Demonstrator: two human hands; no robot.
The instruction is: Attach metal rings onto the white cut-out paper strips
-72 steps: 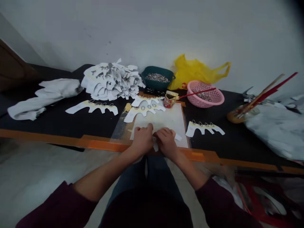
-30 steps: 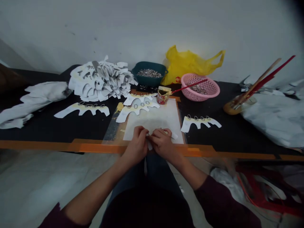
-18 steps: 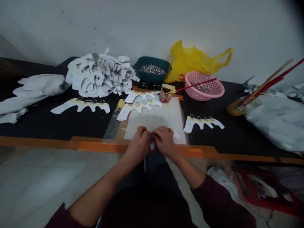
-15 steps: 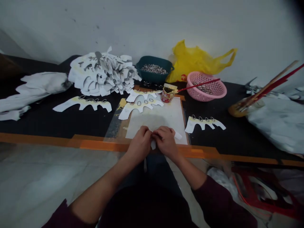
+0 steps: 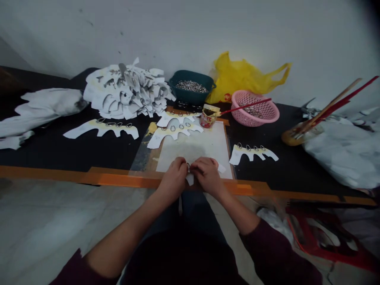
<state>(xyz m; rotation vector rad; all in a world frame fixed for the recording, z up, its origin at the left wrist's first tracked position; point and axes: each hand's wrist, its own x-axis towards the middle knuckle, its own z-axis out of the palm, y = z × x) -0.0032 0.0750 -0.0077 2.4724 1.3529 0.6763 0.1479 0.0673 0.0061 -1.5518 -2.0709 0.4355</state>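
Note:
Near the table's front edge, my left hand (image 5: 175,174) and my right hand (image 5: 208,175) meet, fingers closed in a pinch on a white scalloped piece (image 5: 190,179). One tab of it hangs between the hands, and an end sticks out past the right hand. A small metal ring (image 5: 188,167) shows at the left fingertips. Just beyond, on a white sheet (image 5: 212,138), lies a similar white piece (image 5: 157,137) with rings along its yellowish edge. A small tub (image 5: 208,119) of yellowish paste stands behind, with a red-handled brush (image 5: 246,106) across its rim.
A heap of white pieces (image 5: 127,95) lies back left. A green basket (image 5: 191,97) and a pink basket (image 5: 252,120) hold metal rings. Ringed pieces lie left (image 5: 89,128) and right (image 5: 252,153). A yellow bag (image 5: 237,75) and a jar of brushes (image 5: 292,136) stand behind and right.
My fingers have parted slightly, so the hanging tab and a ring between them show more. The whole view has shifted a little; the things on the table stay in place.

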